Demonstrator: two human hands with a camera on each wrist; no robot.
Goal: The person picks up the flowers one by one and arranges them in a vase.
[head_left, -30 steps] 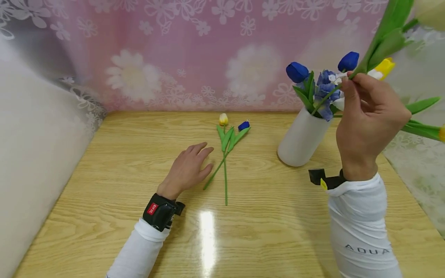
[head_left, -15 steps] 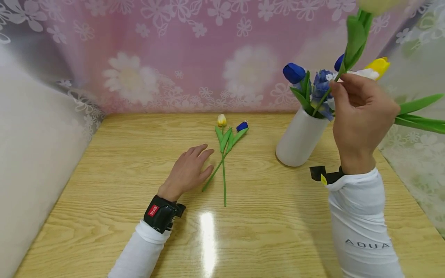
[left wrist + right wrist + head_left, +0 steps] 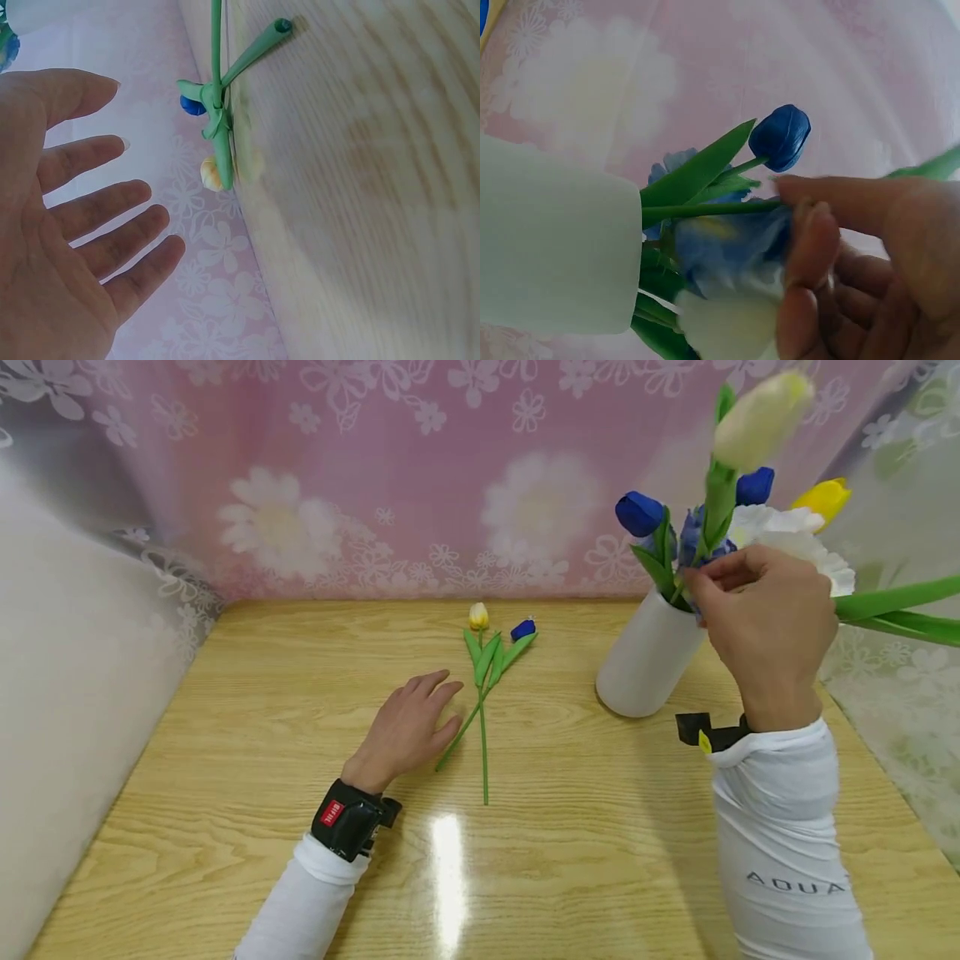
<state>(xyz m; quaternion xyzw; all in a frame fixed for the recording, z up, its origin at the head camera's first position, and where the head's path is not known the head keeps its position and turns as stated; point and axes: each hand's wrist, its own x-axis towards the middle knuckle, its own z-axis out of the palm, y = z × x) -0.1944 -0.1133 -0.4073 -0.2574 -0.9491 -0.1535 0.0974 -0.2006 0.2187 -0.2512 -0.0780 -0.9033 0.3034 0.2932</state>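
My right hand (image 3: 772, 622) pinches the green stem of a pale yellow-white tulip (image 3: 761, 422) just above the mouth of the white vase (image 3: 648, 656). In the right wrist view that stem (image 3: 712, 210) runs from the fingertips down into the vase. Blue tulips (image 3: 640, 514), a yellow tulip (image 3: 822, 502), a white flower (image 3: 795, 535) and a ruffled blue flower (image 3: 727, 247) fill the vase around it. My left hand (image 3: 405, 727), fingers spread, hovers near two crossed tulips on the table, one yellow-white (image 3: 478, 617) and one blue (image 3: 522, 628).
The wooden table (image 3: 300, 860) reaches back to a pink flowered curtain (image 3: 412, 485). Long green leaves (image 3: 900, 602) stick out to the right from behind the right hand. A pale wall-like cloth (image 3: 75, 652) stands along the left side.
My right hand has moved down and left toward the vase mouth, and the pale tulip has come down with it, its stem going deeper. The left hand has stayed in place.
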